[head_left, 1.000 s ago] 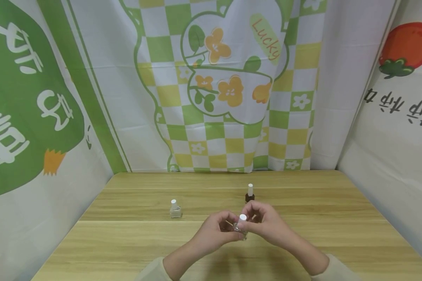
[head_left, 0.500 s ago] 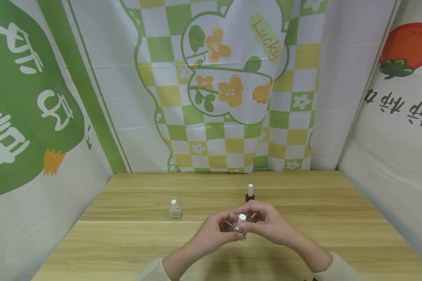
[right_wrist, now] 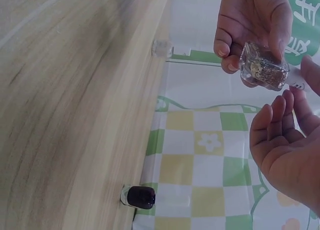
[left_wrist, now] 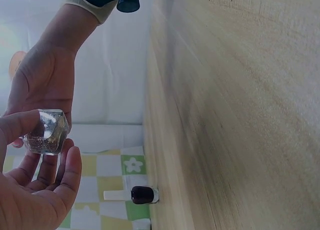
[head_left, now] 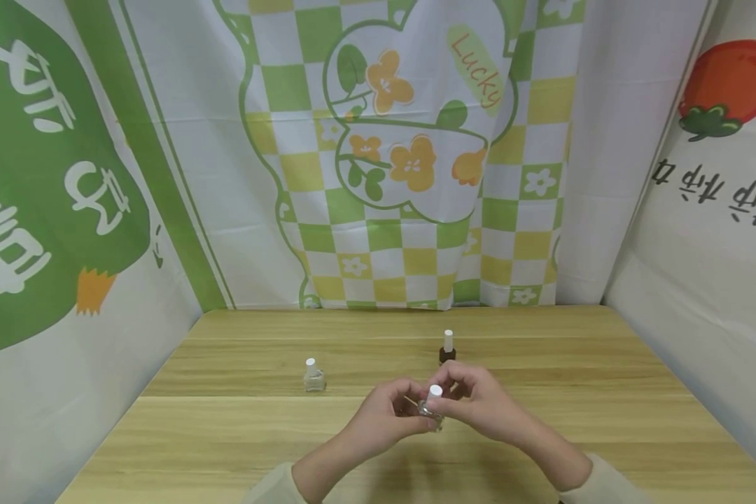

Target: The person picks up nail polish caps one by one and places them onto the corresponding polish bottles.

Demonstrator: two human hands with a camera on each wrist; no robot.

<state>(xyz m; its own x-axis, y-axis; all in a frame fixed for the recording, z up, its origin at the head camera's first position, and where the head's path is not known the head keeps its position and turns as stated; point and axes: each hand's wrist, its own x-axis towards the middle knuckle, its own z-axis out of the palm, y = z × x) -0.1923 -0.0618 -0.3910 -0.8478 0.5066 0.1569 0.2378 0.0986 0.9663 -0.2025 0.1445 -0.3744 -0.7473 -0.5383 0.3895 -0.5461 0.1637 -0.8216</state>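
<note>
A small nail polish bottle point(right_wrist: 264, 68) of clear glass, with glittery contents and a white cap point(head_left: 435, 393), is held above the table between both hands. My left hand point(head_left: 381, 418) grips the glass body between thumb and fingers. The cap is pinched by my right hand point(head_left: 484, 404), thumb on the near side. Seen from the left wrist, the glass body point(left_wrist: 46, 132) shows its base while the cap is hidden. In the right wrist view the cap points toward the right hand, and the other right fingers curl loosely beside it.
Behind the right hand a dark nail polish bottle point(head_left: 447, 355) with a white cap stands upright on the wooden table point(head_left: 239, 434). A clear one point(head_left: 314, 381) stands further left. Printed curtains point(head_left: 416, 280) hang at the back and both sides.
My right hand and wrist shift slightly, turning a little at the cap and back. The left hand keeps its grip on the bottle, and the standing bottles stay put.
</note>
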